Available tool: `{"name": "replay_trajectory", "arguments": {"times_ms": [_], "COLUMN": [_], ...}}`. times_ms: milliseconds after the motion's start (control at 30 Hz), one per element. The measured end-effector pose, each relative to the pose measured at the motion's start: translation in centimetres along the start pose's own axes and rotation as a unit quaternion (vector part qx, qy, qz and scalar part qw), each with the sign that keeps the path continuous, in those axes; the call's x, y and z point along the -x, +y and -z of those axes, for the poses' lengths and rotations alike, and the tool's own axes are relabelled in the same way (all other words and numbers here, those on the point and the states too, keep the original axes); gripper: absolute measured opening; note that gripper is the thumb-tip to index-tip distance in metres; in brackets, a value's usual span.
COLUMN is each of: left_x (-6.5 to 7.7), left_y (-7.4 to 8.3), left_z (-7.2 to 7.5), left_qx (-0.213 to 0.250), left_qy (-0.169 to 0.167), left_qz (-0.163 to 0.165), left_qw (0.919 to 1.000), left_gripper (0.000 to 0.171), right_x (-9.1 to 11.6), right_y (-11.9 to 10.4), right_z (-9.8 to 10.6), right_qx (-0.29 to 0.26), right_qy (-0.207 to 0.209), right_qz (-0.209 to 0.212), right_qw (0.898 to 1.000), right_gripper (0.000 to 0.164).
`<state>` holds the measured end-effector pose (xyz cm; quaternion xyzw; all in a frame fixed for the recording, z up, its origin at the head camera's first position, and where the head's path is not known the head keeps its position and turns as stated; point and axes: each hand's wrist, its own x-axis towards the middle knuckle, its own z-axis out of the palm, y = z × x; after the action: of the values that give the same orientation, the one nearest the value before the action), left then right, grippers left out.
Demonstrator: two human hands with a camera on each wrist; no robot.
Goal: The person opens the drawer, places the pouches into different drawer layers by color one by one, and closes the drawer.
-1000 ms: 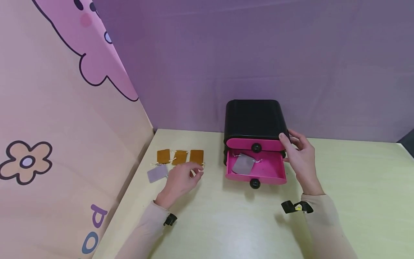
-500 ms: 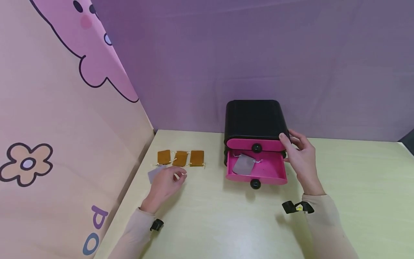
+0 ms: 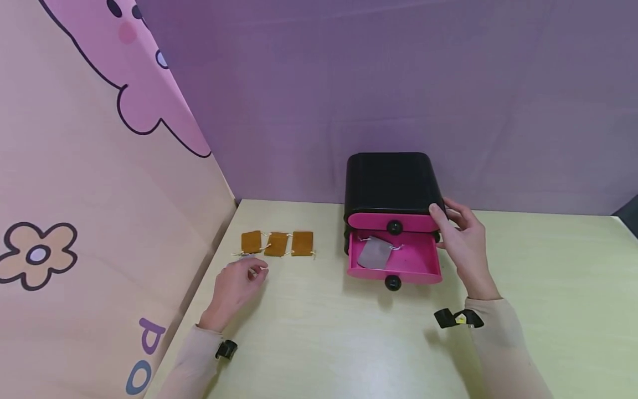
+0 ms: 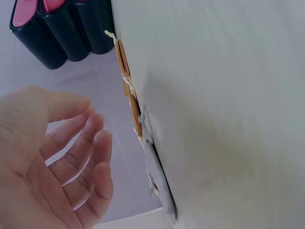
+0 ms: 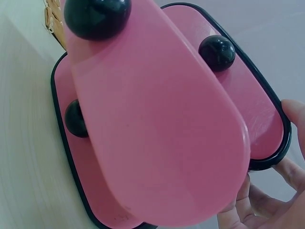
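Left grip (image 3: 233, 288): fingers relaxed and slightly curled, holding nothing, near the grey drawstring pouch (image 4: 159, 174). The pouch lies on the desk (image 3: 349, 343), in front of the three brown pouches (image 3: 276, 244); the head view mostly hides it behind the hand. Right grip (image 3: 466, 244): thumb on the front edge, fingers along the side, holding the black cabinet (image 3: 391, 183).

The step in hand appears to be picking up this pouch. Lower the fingertips before closing; pinch the cloth body, since loose cords are likely to snag on the neighbouring pouches. Maintain right-hand support so that the cabinet does not shift. The middle drawer (image 3: 421, 257) stands pulled out with another grey pouch (image 3: 375, 252) inside.
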<state>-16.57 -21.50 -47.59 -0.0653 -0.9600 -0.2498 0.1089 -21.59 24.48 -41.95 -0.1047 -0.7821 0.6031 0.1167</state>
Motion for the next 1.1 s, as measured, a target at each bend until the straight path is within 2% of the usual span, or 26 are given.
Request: {"name": "replay_trajectory", "arguments": {"times_ms": [267, 567, 733, 1100], "left_x": [0.4, 0.7, 0.7, 0.4], "left_y": [-1.7, -3.6, -4.0, -4.0], "left_z": [0.7, 1.8, 2.1, 2.0], "left_qx": [-0.041, -0.079, -0.093, -0.126], "left_qy": [0.024, 0.035, 0.012, -0.051], "left_qz": [0.002, 0.024, 0.023, 0.062], "left_qw": [0.9989, 0.9959, 0.9954, 0.9888], "left_gripper": [0.01, 0.023, 0.024, 0.024], "right_x": [0.0, 0.0, 0.1, 0.1], "right_y": [-0.1, 0.0, 0.0, 0.0], "right_z": [0.1, 0.1, 0.1, 0.1], "right_qx": [-0.002, -0.001, -0.003, -0.004], "right_qy": [-0.002, -0.002, -0.001, 0.001], "right_qz": [0.004, 0.003, 0.003, 0.001], "right_qw": [1.0, 1.0, 1.0, 1.0], "right_gripper": [0.067, 0.067, 0.066, 0.065]}}
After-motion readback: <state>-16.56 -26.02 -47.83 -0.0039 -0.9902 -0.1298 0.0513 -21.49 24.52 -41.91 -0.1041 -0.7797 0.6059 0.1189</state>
